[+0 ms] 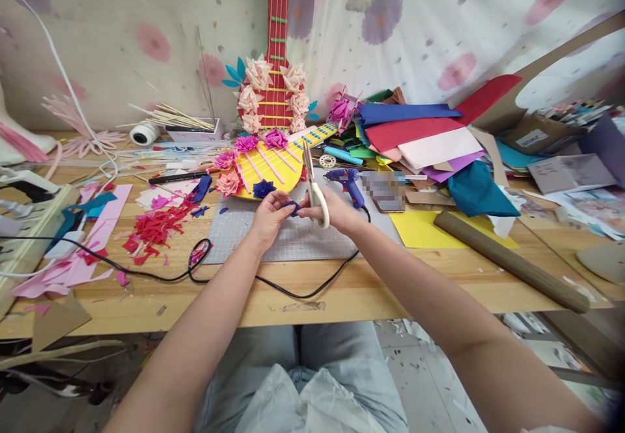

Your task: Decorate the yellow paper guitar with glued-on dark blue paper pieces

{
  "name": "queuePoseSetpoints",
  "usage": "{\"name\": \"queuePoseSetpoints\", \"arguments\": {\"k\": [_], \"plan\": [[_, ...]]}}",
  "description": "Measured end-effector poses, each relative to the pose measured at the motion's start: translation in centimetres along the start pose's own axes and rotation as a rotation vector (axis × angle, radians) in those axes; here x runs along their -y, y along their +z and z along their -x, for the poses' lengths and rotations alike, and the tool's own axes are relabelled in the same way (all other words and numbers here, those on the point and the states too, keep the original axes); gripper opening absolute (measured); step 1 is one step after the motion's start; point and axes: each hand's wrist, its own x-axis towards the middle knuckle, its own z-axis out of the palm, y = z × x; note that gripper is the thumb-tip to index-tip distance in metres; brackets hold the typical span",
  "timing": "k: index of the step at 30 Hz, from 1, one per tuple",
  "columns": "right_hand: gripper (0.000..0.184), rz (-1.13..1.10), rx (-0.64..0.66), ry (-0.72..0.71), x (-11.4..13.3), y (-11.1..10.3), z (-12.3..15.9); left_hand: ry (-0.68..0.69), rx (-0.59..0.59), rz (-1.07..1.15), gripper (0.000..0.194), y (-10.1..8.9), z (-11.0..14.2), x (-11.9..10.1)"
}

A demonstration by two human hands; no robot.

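While a blue piece (291,208) is pinched between left hand (269,216) and right hand (338,211) at frame centre, scissors (316,191) held in the latter, pink flowers (247,143) are already set on the yellow guitar (288,172) above; the piece seems unfinished.

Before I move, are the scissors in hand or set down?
In hand: the right hand holds the scissors by the white handle, blades pointing away.

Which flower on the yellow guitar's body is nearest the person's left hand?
The blue flower, at the lower edge of the body, just beyond the left hand. The others are pink or coral and farther off.
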Motion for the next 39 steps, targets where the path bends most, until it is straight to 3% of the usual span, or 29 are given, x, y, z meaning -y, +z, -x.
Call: {"name": "queuePoseSetpoints", "arguments": {"k": [3,6,10,13,22,39], "plan": [[0.031,-0.056,-0.050,0.048,-0.1,0.1,-0.2,-0.018,0.001,0.034,0.040,0.0,0.1,-0.2],[0.029,-0.236,-0.065,0.123,-0.3,-0.2,-0.3,-0.054,0.075,0.100,0.039,0.0,0.3,-0.7],[0.030,-0.535,-0.002,0.210,-0.8,-0.8,-0.2,-0.078,0.141,0.073,0.039,0.2,0.7,-0.8],[0.032,-0.632,0.042,0.267,-1.3,-0.9,-0.2,-0.088,0.164,0.007,0.037,0.5,0.9,-0.5],[0.029,-0.640,0.138,0.266,-2.3,-0.4,-0.4,-0.059,0.165,-0.079,0.039,0.8,1.2,-0.4],[0.037,-0.500,0.104,0.277,-2.0,0.2,0.1,-0.048,0.063,-0.203,0.038,0.7,1.2,-0.6]]}}
